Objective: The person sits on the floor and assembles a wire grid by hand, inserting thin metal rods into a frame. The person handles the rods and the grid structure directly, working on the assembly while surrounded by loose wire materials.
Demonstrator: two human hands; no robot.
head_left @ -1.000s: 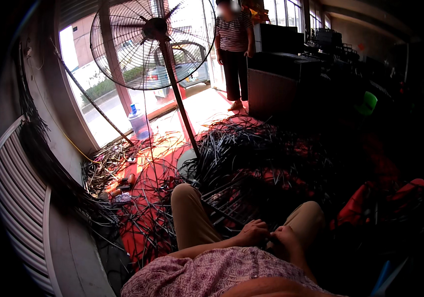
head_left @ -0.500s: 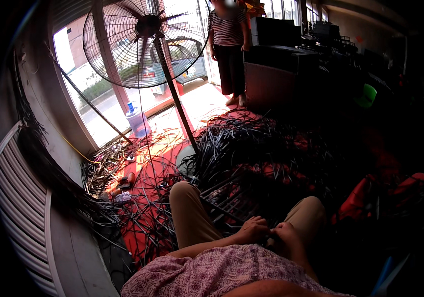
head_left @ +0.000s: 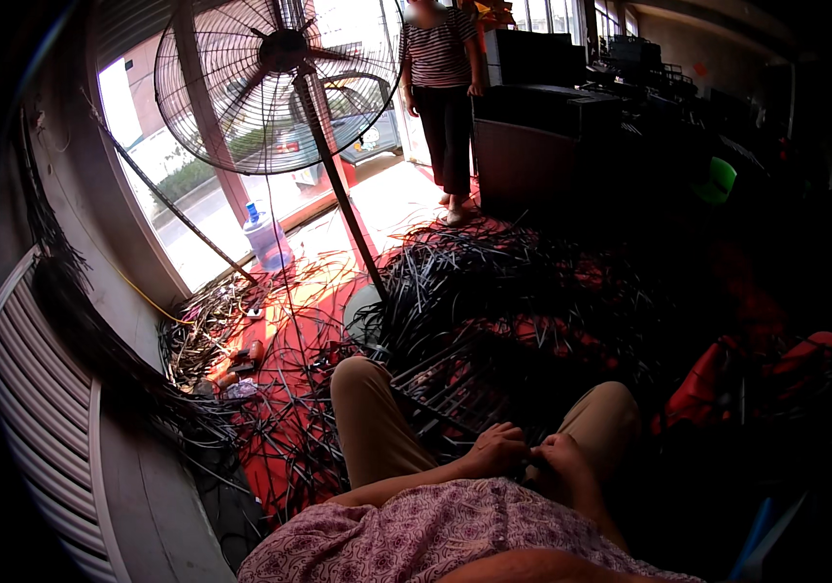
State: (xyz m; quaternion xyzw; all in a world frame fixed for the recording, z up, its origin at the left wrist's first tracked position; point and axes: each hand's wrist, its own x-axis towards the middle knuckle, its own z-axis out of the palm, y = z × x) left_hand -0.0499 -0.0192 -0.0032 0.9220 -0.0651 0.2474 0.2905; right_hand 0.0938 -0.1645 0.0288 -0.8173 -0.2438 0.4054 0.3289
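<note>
My left hand (head_left: 499, 449) and my right hand (head_left: 561, 457) are close together in front of my lap, between my bent knees. Both have their fingers curled in, pinching at something dark that is too small and shadowed to make out. Just beyond the left hand lies a dark frame-like piece with crossing strips (head_left: 450, 387), partly hidden by my knee and by shadow. Past it spreads a large heap of long, thin black strips (head_left: 455, 267).
A standing fan (head_left: 283, 53) rises ahead, near a water jug (head_left: 265, 238). Loose strips litter the red floor (head_left: 270, 428). A radiator (head_left: 42, 408) lines the left wall. A person in a striped top (head_left: 438, 49) stands beside a dark cabinet (head_left: 527, 160). A green chair (head_left: 717, 181) is at right.
The standing person's feet have shifted, coming slightly nearer the heap of strips. My view has turned a little. My hands keep almost the same place and grip.
</note>
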